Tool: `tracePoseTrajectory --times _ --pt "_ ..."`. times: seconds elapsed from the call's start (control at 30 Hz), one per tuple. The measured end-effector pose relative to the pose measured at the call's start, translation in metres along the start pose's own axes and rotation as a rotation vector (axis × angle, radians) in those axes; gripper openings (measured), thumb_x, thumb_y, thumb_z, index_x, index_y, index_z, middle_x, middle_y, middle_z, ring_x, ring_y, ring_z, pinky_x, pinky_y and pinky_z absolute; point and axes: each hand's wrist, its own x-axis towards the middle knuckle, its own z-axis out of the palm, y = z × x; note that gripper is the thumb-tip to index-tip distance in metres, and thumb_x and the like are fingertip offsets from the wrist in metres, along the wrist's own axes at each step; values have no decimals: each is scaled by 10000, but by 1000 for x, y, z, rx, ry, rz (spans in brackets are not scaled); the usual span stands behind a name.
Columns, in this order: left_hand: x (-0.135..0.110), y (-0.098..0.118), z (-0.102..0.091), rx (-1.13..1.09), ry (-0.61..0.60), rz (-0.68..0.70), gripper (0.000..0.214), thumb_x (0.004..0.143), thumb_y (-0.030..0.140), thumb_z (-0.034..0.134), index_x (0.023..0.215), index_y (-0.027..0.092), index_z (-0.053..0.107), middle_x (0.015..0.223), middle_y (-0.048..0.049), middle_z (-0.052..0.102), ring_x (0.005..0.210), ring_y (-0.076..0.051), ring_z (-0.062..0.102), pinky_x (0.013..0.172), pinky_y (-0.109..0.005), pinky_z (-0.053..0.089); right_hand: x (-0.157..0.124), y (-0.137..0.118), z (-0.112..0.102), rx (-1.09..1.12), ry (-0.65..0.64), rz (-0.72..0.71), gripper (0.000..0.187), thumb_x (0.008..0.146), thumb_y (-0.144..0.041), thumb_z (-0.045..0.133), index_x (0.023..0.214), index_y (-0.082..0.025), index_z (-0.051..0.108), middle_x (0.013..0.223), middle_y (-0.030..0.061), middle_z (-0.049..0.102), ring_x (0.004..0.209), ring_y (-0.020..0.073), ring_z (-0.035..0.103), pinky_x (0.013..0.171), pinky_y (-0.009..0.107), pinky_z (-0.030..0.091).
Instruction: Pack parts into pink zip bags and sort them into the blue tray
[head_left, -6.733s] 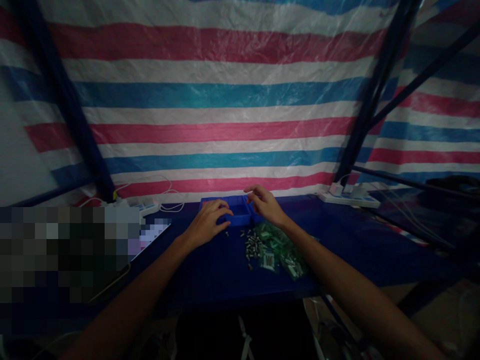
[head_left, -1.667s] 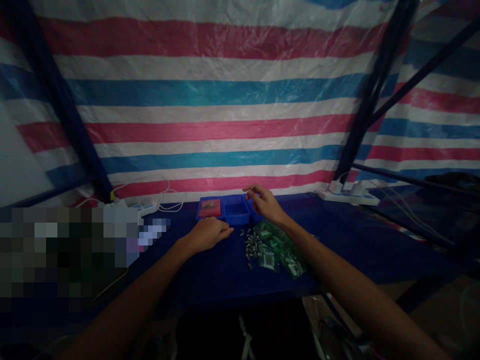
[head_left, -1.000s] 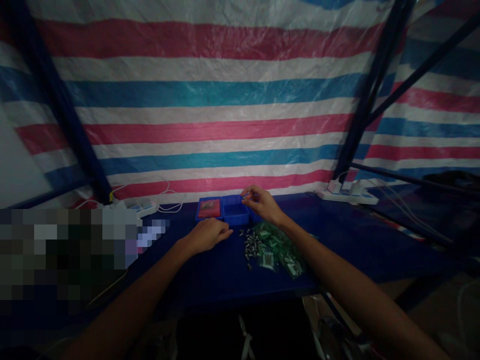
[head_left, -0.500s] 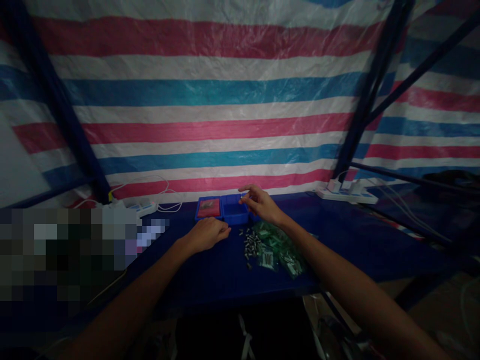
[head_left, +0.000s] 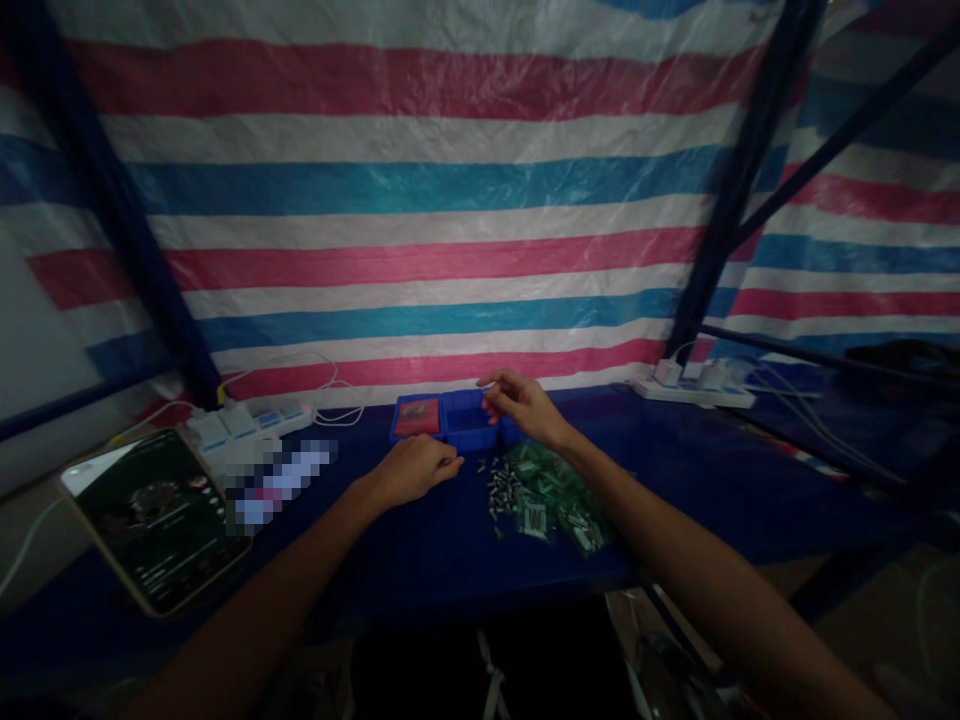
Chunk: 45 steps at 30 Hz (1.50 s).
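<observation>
My right hand hovers over the middle blue bin, with its index finger and thumb apart. Nothing shows between those fingertips. My left hand rests on the blue table in front of the left bin, fingers curled in; whatever they may hold is hidden. A red packet lies in the left blue bin. Loose small metal screws are scattered between my hands. Beside them, under my right forearm, lie green-tinted plastic bags and a small clear packet of metal parts.
A phone or tablet leans at the left, near a power strip with white cables. Another power strip stands at the back right. Blue metal posts and a striped plastic sheet bound the blue table.
A small pale thing that showed at my right fingertips is no longer visible there. Both hands have stayed in nearly the same place.
</observation>
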Motion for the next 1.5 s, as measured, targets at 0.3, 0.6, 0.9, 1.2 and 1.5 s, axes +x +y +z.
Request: tracePoseTrajectory --times 0.3,0.6,0.9,1.2,1.5 --pt "0 1 -1 2 -9 2 466 1066 485 503 716 186 578 651 -6 589 586 -139 518 590 -312 217 -1 -6 1 14 -25 2 251 946 -452 690 1081 -241 679 786 21 680 643 167 638 606 344 570" --pt "-1 1 -1 7 -29 -9 448 1056 498 523 744 188 608 682 -12 619 622 -153 541 608 -295 258 0 0 3 -3 -12 25 331 916 -479 686 1106 -211 638 786 17 686 661 164 643 607 320 565" --pt "-3 1 -3 12 -55 -40 377 1036 491 561 816 193 627 762 -19 672 691 -167 619 600 -289 288 1 5 1 -188 203 -3 331 831 -431 721 1064 -200 677 771 18 670 655 178 597 471 268 511" --pt "-3 0 -3 -27 -69 -32 265 1031 448 590 936 208 651 861 -20 714 767 -175 642 630 -274 324 1 7 -2 -220 263 -25 336 787 -396 763 1052 -198 703 751 -4 596 618 159 551 449 258 496" --pt "-3 -3 -2 -79 -58 -3 169 1023 394 612 1047 232 652 888 -15 705 806 -187 652 650 -273 347 0 11 2 -245 250 -47 288 841 -383 732 1067 -209 688 755 -3 596 643 170 560 497 268 489"
